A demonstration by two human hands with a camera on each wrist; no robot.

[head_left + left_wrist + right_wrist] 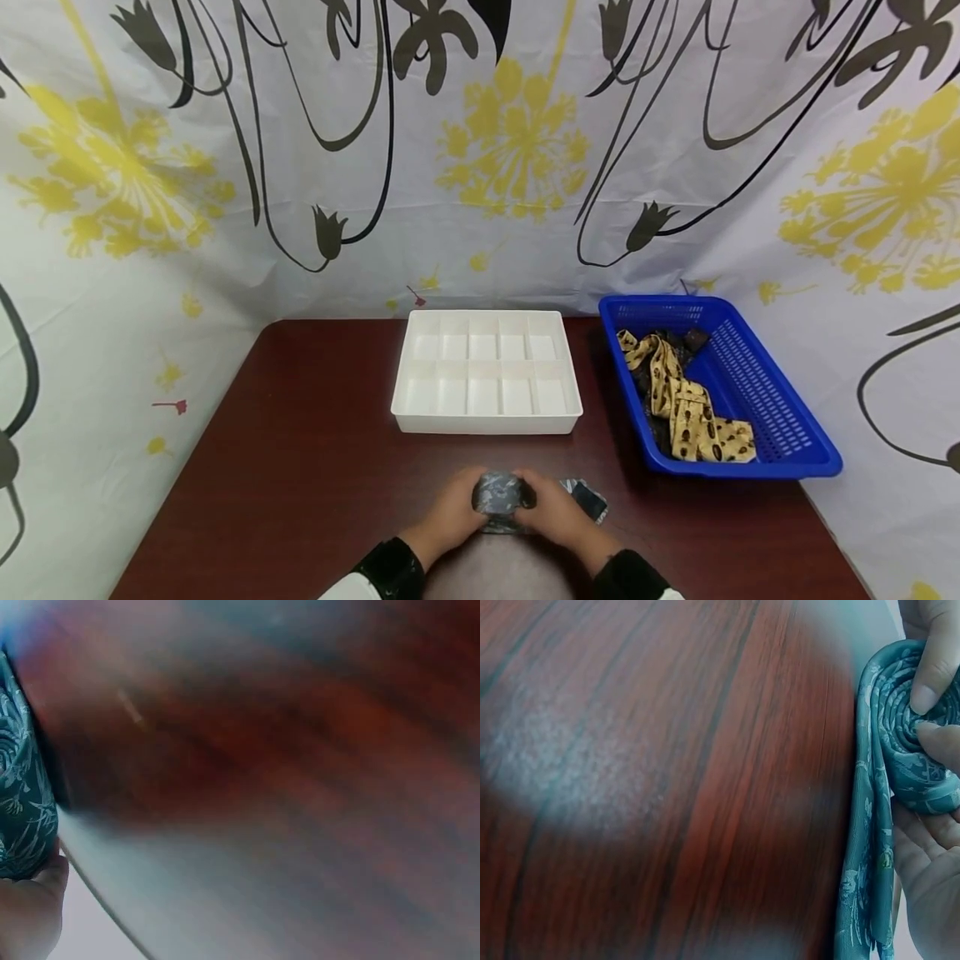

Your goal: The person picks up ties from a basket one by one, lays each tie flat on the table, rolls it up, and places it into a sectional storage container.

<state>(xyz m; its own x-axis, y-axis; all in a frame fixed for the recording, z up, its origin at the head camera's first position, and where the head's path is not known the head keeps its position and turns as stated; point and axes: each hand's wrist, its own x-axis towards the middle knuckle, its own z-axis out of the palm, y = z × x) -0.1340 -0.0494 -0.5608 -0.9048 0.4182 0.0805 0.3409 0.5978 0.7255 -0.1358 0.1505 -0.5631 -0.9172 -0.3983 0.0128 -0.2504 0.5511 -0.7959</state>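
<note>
Both hands are together at the near edge of the dark reddish-brown wooden bench (300,467), closed around a teal patterned silk necktie (498,496) that is wound into a tight coil. The left hand (450,517) cups the roll from its side, fingers curled onto the cloth; the left wrist view shows only a strip of the tie's leafy print against the heel of that hand, with the rest blurred. The right hand (551,512) grips from the other side. In the right wrist view the spiral of the roll (915,750) is plain, a fingertip (930,694) pressed onto its centre and another finger just below it, while the loose tail of the tie hangs down past the palm. On the bench, that unrolled end (585,497) lies flat just to the right of the hands.

Farther back, in the middle of the bench, sits a white plastic organiser tray (408,404) divided into two rows of five compartments. To its right, close beside it but apart, stands a blue perforated plastic basket (757,383) holding a yellow tie with dark spots (686,408) lying over darker cloth (693,339). A curtain printed with yellow flowers and black stems (517,150) hangs behind and at both sides.
</note>
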